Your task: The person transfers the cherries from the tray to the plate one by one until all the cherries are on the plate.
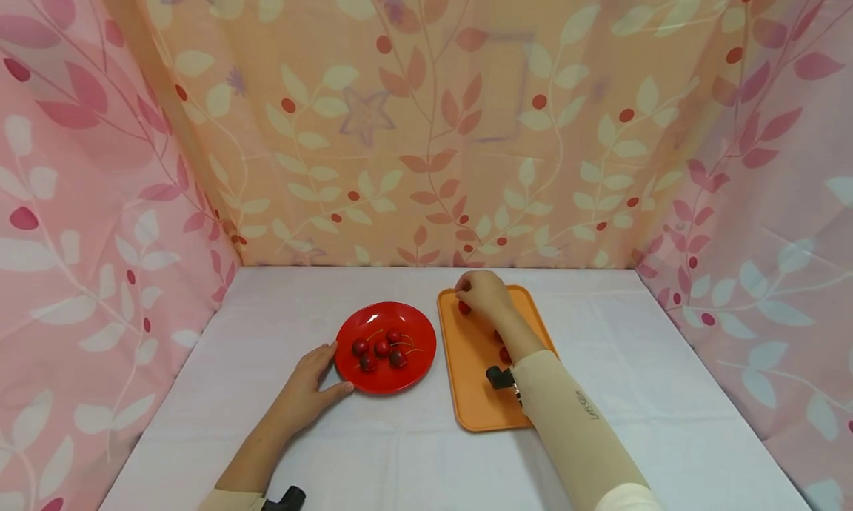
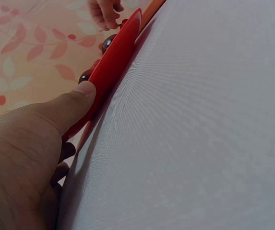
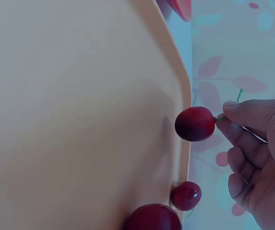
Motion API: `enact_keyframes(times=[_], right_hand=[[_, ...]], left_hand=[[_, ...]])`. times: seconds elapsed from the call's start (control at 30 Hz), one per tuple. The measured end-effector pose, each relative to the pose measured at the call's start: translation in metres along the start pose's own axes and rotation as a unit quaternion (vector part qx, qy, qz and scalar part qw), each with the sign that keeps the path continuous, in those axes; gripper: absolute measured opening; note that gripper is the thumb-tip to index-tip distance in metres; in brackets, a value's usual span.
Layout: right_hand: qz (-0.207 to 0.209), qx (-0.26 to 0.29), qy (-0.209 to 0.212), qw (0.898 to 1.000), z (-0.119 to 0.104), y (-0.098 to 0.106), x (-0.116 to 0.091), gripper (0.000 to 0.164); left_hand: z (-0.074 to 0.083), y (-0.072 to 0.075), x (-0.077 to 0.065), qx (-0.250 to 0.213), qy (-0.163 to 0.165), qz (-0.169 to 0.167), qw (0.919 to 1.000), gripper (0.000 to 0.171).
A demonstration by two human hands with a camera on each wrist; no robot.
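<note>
From my end I see the right hand pinch a glossy, dark-red round cherry by its thin green stem; the cherry is at the far-left corner of a smooth orange rectangular tray. I have the left hand spread wide, thumb and fingers touching the left rim of a shiny red round plate; five more cherries lie there.

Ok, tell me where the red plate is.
In the head view, the red plate sits on the white table, cherries on it, just left of the orange tray.
</note>
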State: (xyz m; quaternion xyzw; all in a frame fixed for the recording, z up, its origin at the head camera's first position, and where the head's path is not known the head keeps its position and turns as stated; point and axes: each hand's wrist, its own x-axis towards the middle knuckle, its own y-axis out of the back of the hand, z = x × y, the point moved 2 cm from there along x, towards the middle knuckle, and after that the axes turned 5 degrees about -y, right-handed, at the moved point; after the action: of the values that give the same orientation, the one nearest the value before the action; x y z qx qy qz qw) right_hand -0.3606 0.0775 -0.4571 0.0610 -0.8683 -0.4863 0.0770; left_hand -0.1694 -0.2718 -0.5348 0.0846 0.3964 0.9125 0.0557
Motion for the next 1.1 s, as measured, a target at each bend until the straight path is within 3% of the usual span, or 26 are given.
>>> enact_keyframes(times=[0.53, 1.1], right_hand=[[0.027, 0.017, 0.064, 0.997, -0.018, 0.018, -0.012, 0.005], [0.032, 0.093, 0.076, 0.992, -0.047, 0.018, -0.019, 0.006]], left_hand=[[-0.001, -0.001, 0.000, 0.005, 0.002, 0.000, 1.0000, 0.098], [0.001, 0.001, -0.001, 0.010, 0.002, -0.001, 0.9999, 0.098]])
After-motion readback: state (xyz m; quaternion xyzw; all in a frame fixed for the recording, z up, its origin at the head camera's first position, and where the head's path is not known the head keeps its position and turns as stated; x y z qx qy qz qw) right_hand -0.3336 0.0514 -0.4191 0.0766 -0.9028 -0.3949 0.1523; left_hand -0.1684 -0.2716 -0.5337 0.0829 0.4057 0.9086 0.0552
